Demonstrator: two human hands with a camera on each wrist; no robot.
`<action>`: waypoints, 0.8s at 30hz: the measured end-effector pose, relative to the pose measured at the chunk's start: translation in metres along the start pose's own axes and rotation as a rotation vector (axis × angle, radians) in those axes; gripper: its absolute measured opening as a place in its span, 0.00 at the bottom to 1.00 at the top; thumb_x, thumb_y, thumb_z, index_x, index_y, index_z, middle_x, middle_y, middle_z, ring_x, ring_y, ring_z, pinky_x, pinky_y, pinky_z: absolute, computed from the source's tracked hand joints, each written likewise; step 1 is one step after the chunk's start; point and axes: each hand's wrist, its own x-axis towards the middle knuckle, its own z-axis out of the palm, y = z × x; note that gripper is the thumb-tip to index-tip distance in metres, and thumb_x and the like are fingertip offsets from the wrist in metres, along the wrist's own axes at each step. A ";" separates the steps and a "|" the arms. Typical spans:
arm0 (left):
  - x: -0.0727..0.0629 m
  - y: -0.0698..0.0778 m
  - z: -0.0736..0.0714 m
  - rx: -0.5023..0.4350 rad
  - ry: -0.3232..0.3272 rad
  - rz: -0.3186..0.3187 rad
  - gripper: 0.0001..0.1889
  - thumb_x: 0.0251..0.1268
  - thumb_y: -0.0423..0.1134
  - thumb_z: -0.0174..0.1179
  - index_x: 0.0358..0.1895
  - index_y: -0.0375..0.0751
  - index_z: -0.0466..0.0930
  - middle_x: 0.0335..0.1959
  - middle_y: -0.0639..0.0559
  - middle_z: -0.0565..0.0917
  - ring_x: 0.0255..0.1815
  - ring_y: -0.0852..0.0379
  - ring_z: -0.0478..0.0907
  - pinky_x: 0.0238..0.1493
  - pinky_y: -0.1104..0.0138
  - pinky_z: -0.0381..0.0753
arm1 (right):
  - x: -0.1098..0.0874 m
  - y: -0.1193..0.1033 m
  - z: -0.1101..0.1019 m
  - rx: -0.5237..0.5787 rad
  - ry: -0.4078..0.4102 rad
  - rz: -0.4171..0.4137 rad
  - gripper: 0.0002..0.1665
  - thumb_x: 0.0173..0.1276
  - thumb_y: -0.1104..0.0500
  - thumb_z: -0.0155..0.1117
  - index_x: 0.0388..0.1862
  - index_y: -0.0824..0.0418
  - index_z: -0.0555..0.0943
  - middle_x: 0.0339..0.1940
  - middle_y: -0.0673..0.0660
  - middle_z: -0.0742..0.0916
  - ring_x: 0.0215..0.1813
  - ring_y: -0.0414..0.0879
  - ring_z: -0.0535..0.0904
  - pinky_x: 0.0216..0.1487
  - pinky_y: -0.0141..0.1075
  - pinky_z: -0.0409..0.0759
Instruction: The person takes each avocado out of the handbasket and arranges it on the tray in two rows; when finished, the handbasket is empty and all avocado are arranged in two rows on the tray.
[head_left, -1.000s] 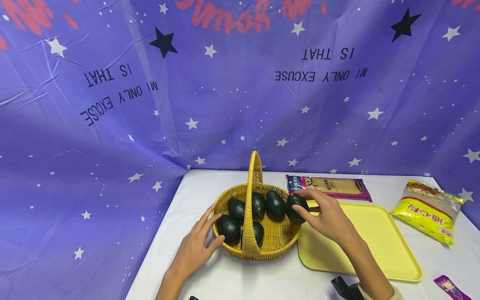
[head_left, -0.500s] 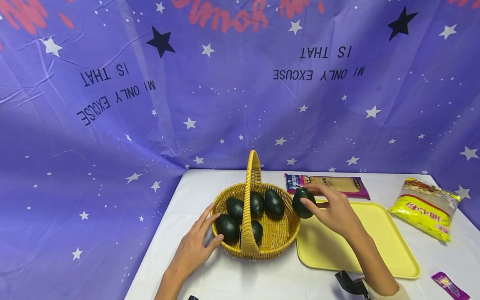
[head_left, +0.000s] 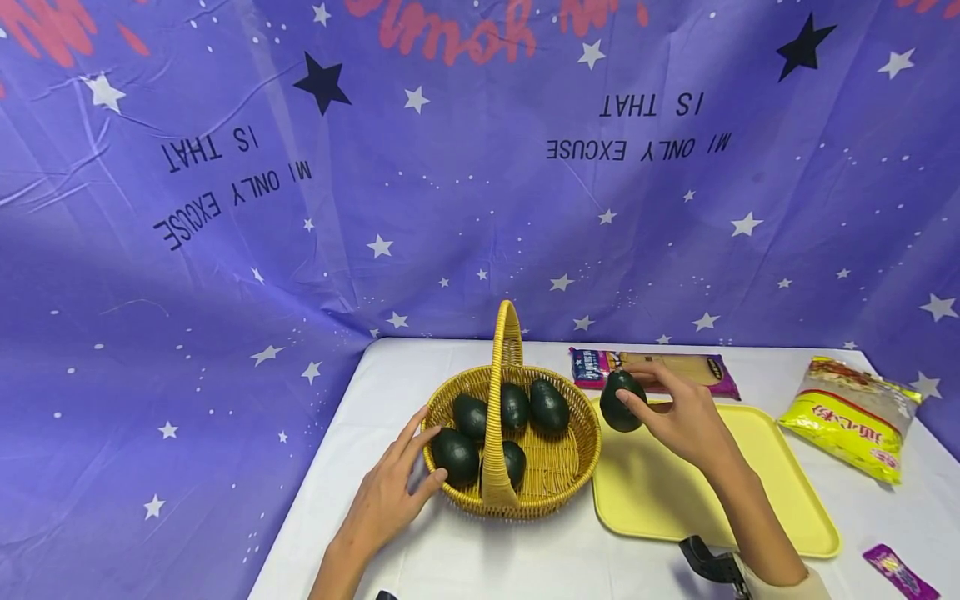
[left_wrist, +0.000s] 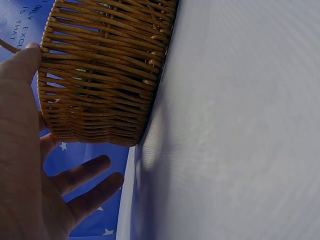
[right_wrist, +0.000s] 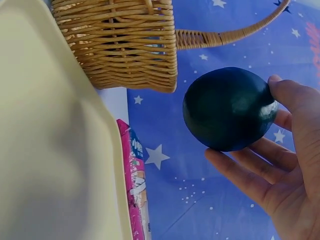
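My right hand (head_left: pixel 686 417) holds a dark green avocado (head_left: pixel 622 401) between thumb and fingertips, above the left part of the yellow tray (head_left: pixel 813 525). In the right wrist view the avocado (right_wrist: pixel 230 109) is off every surface, to the side of the basket. My left hand (head_left: pixel 390 487) rests on the left rim of a wicker basket (head_left: pixel 551 507), its fingers spread. Seen from the left wrist, the thumb touches the rim and two fingers stretch out loose. Several avocados (head_left: pixel 550 407) lie in the basket, one partly hidden by the handle (head_left: pixel 498 400).
A purple pasta packet (head_left: pixel 675 369) lies behind the tray. Right of it sits a yellow-and-clear bag (head_left: pixel 852 417), and a small purple sachet (head_left: pixel 900 572) lies near the front right. A white cloth (head_left: pixel 450 558) covers the table, with a blue star-printed curtain (head_left: pixel 450 208) behind.
My right hand has lifted the avocado from the basket's right side and carried it rightward over the rim to above the tray. The left hand stays at the basket.
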 end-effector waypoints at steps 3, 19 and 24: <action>0.000 0.000 0.000 -0.003 0.002 0.001 0.33 0.78 0.57 0.64 0.81 0.57 0.71 0.89 0.62 0.54 0.81 0.44 0.67 0.64 0.40 0.80 | 0.000 0.003 0.001 -0.024 0.007 -0.014 0.24 0.71 0.59 0.79 0.64 0.56 0.85 0.47 0.58 0.94 0.49 0.60 0.92 0.40 0.43 0.90; 0.001 0.000 -0.001 -0.001 0.000 0.005 0.33 0.78 0.57 0.63 0.81 0.56 0.71 0.89 0.57 0.56 0.82 0.44 0.67 0.62 0.40 0.81 | -0.001 0.018 0.010 -0.049 0.008 -0.007 0.23 0.70 0.57 0.80 0.62 0.57 0.85 0.47 0.57 0.94 0.50 0.58 0.91 0.38 0.41 0.90; 0.000 0.000 -0.001 -0.004 -0.003 0.001 0.33 0.78 0.57 0.63 0.81 0.57 0.71 0.89 0.59 0.55 0.81 0.44 0.67 0.63 0.40 0.80 | -0.002 0.024 0.015 -0.057 0.002 -0.022 0.21 0.69 0.57 0.80 0.59 0.57 0.86 0.46 0.56 0.94 0.50 0.59 0.91 0.40 0.50 0.89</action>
